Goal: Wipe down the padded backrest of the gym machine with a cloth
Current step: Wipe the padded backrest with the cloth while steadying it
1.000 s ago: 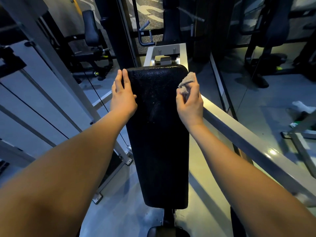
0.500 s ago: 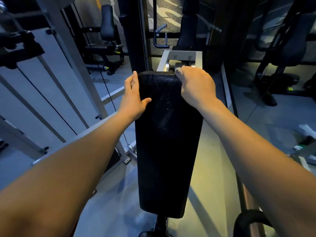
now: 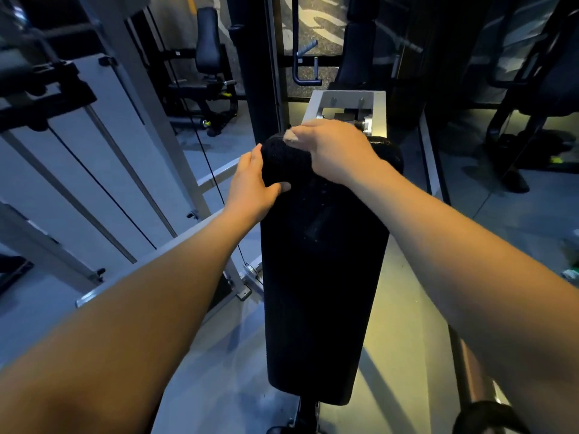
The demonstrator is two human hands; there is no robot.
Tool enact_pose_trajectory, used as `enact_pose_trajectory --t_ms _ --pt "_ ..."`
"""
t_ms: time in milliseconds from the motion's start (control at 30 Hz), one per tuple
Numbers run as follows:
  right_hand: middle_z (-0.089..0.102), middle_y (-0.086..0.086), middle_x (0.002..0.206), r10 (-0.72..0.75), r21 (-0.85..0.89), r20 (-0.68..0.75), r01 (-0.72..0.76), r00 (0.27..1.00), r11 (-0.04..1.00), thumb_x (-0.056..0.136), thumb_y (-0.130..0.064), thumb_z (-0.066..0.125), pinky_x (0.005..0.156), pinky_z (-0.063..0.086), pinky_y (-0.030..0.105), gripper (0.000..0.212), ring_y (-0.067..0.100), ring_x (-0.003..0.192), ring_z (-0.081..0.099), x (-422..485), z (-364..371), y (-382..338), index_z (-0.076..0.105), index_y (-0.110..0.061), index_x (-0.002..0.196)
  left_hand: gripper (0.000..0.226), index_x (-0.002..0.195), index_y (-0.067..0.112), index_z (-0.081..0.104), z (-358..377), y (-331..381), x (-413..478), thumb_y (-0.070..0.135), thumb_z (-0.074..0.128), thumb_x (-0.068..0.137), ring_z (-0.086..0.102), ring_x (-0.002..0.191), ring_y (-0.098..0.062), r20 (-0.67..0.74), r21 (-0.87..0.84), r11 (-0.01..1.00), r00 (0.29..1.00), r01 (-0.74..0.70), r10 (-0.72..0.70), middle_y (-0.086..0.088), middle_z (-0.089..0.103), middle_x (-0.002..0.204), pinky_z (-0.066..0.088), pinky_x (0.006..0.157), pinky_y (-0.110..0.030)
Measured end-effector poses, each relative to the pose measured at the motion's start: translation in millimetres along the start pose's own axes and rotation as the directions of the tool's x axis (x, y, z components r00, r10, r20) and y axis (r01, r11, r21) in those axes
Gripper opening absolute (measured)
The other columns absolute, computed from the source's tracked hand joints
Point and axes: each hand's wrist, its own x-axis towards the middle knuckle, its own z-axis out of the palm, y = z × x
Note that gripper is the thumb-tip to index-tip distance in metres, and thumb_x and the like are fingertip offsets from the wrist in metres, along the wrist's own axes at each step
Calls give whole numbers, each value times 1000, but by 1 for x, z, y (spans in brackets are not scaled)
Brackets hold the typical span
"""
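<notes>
The black padded backrest (image 3: 319, 277) runs from the middle of the view down toward me, narrowing at the bottom. My right hand (image 3: 335, 148) lies across its top edge, closed on a grey cloth (image 3: 289, 136); only a small corner of the cloth shows past my fingertips at the top left corner. My left hand (image 3: 253, 180) grips the pad's upper left side, thumb on the front face, fingers behind.
A grey metal bracket (image 3: 344, 101) holds the pad at the top. Slanted grey frame bars and cables (image 3: 131, 183) stand to the left. Other dark gym machines (image 3: 206, 73) sit at the back and right. A round dark pad (image 3: 488, 418) is at the bottom right.
My right hand with the cloth has slid from the pad's right edge up and leftward along the top edge. My left hand has kept hold of the left side.
</notes>
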Motion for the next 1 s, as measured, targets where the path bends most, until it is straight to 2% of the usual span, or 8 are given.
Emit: enact_pose_trajectory --t_ms 67,167,267,367,467,633,867,1000 --pt "67 -3 106 19 -5 -46 -19 999 1000 89 -6 54 69 53 39 37 32 97 63 -22 -10 21 61 -32 115 92 158 20 23 2 -1 0 34 78 86 40 139 -24 -4 10 1000 1000 5 -5 -4 37 152 36 110 -34" --pt "64 1 96 93 -62 -49 -96 994 993 89 -9 54 60 41 35 18 36 90 60 -33 -11 28 58 -24 98 93 159 19 22 2 -3 0 36 78 87 41 138 -24 -10 15 1000 1000 14 -14 -4 37 152 37 112 -36" --pt "53 3 85 172 -86 -25 -173 985 981 84 -8 54 62 33 35 13 36 86 56 -12 -5 1 51 -20 87 95 159 18 23 1 -5 3 37 80 85 42 136 -24 0 9 1000 1000 16 -16 -5 38 149 38 111 -36" --pt "61 8 98 131 -61 9 -131 991 990 87 -9 53 68 35 37 18 36 94 58 14 4 -32 61 -15 102 96 158 20 24 1 -8 5 40 81 83 44 133 -25 14 5 1000 1000 19 -19 -3 39 146 43 108 -40" --pt "64 7 114 56 -70 55 -52 997 996 92 -18 54 77 50 42 26 36 104 62 33 9 -58 65 -19 116 95 156 20 26 0 -8 4 41 81 82 45 132 -27 25 -11 1000 1000 19 -18 -3 40 145 45 103 -43" --pt "59 3 131 -81 -84 197 100 977 991 89 -8 55 91 54 48 47 33 118 58 34 -3 -44 57 -24 133 96 158 21 22 -2 -5 1 44 78 84 44 135 -29 30 46 998 998 45 -47 -4 38 152 47 103 -48" --pt "61 15 138 -13 -119 -105 0 994 993 93 -1 53 95 54 52 48 40 124 57 -37 -8 23 57 -10 140 97 162 19 11 5 -2 2 36 74 90 38 141 -29 10 56 996 997 77 -77 -6 32 156 39 114 -47" --pt "67 15 110 113 -110 -134 -128 984 986 86 0 54 79 54 43 27 40 106 58 -29 -3 8 65 -6 110 96 162 19 7 12 -3 1 34 72 93 36 143 -30 -16 49 995 996 85 -85 -5 29 158 36 116 -47"
